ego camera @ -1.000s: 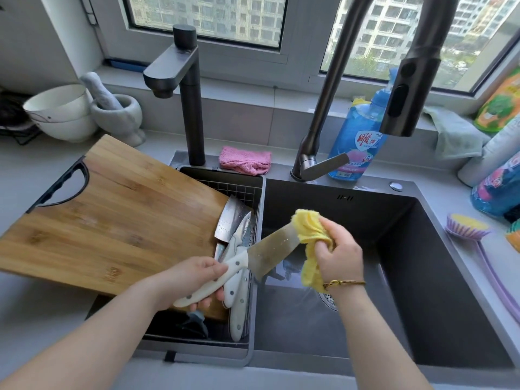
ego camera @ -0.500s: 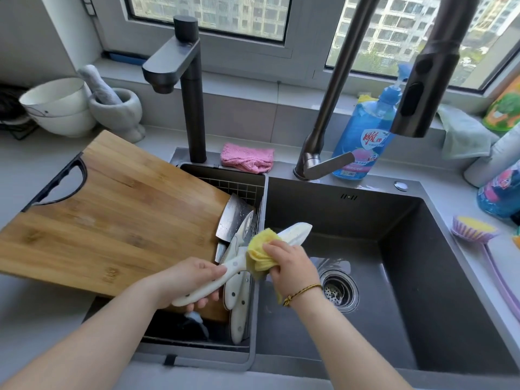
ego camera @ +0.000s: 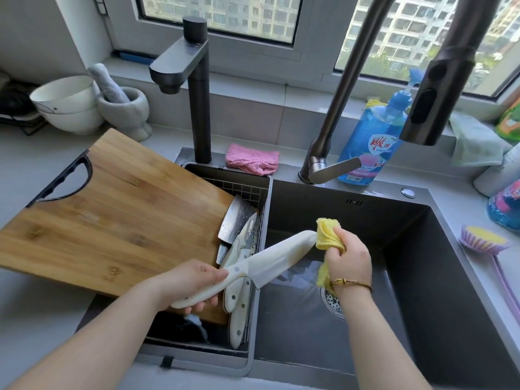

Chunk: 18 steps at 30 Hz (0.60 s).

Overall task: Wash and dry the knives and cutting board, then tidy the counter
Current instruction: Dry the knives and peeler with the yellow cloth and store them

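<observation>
White-bladed knife [ego camera: 277, 256] held over the sink basin [ego camera: 422, 263], presumably so drips fall inside, its blade pointing toward two o'clock, away from the body. Left hand [ego camera: 194, 280] is curled round the handle at the eight o'clock end. Right hand [ego camera: 349, 257] clenches a yellow cloth [ego camera: 327, 235] against the blade tip; its fingers lie beyond the tip. Cutting board [ego camera: 112, 220] and remaining knives [ego camera: 236, 220] lean at nine o'clock.
</observation>
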Each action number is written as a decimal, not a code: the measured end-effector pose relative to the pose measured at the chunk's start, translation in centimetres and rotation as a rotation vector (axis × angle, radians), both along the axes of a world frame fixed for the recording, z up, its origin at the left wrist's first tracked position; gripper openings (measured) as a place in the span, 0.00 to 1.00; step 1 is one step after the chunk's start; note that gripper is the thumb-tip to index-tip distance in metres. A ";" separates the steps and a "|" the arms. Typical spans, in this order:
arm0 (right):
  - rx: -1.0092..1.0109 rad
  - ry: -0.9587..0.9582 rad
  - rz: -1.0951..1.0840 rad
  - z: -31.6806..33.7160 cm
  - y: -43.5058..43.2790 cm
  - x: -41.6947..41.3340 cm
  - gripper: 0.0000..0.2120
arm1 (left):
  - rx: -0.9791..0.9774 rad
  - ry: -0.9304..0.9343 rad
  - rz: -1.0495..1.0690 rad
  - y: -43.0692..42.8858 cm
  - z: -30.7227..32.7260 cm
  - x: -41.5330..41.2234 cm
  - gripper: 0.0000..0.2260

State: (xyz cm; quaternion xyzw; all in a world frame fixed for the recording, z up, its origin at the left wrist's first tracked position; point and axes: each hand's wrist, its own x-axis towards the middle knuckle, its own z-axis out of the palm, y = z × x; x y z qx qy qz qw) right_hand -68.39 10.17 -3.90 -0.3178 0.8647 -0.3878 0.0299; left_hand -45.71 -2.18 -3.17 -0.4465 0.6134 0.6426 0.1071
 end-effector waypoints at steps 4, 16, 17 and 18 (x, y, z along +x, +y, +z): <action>-0.021 0.272 0.374 -0.3 -0.1 6.2 0.19 | -0.012 -0.003 0.007 0.0 -0.2 -0.2 0.12; 0.426 0.157 0.294 -0.6 -1.1 2.3 0.21 | -0.025 0.022 0.021 0.2 -0.5 0.1 0.10; 0.451 0.146 0.231 -0.5 -1.0 1.3 0.21 | -0.026 0.022 0.019 0.1 -0.4 0.1 0.10; 0.480 0.111 0.165 -0.6 -0.9 0.2 0.20 | -0.027 0.022 0.016 0.1 -0.4 0.1 0.10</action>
